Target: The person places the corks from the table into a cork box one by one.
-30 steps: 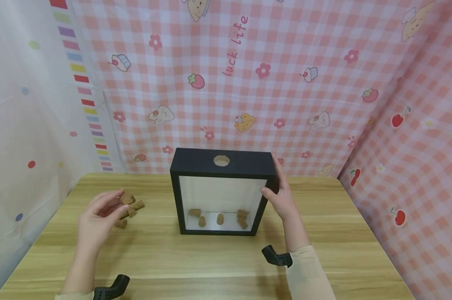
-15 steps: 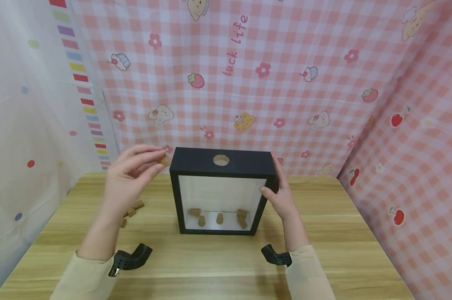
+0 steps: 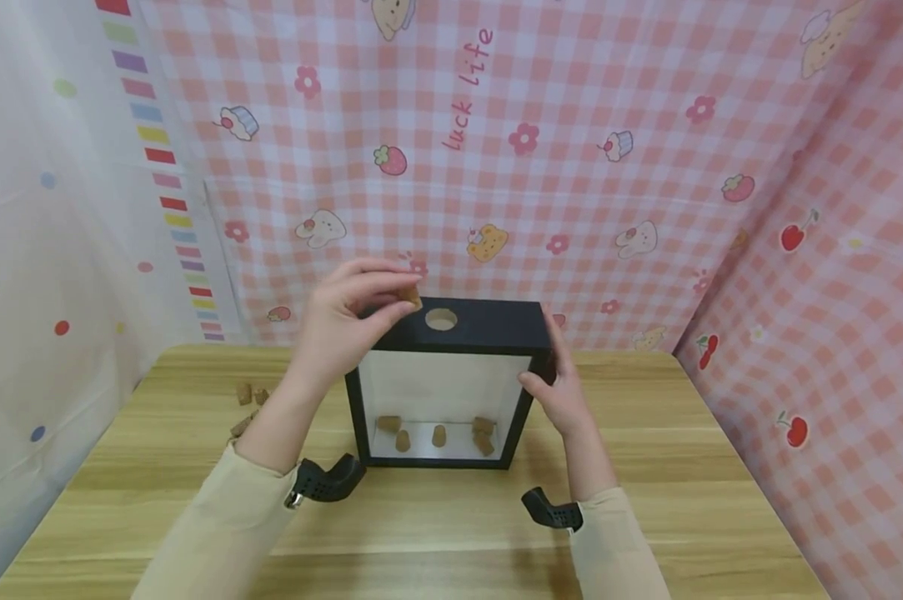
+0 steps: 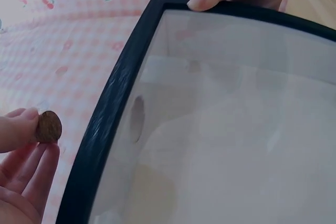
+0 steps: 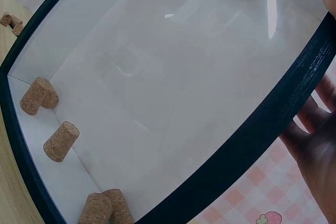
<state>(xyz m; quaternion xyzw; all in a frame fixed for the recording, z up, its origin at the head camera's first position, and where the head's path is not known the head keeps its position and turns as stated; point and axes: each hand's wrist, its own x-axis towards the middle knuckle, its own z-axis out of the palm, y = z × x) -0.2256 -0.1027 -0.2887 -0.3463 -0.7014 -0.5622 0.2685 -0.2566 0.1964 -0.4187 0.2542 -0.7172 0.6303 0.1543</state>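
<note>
Between thumb and fingers my left hand [image 3: 346, 321] pinches a cork stopper [image 4: 50, 127], held just above the top of a black-framed box [image 3: 489, 323], left of the round hole [image 3: 441, 319]. The box stands upright with a clear front and white back. My right hand [image 3: 564, 392] grips its right side, thumb on the front edge and fingers behind. Several cork stoppers lie on the box's floor, among them one cork [image 5: 61, 141] near the middle and a pair [image 5: 100, 209] at the right.
Loose corks [image 3: 244, 393] lie on the wooden table [image 3: 421, 533] to the left, partly hidden by my left forearm. A pink checked cloth [image 3: 451, 192] hangs behind the table, with more cloth at both sides.
My left hand has lifted a cork from the pile at the left and carried it up and right to above the box. The right hand and the box have stayed put.
</note>
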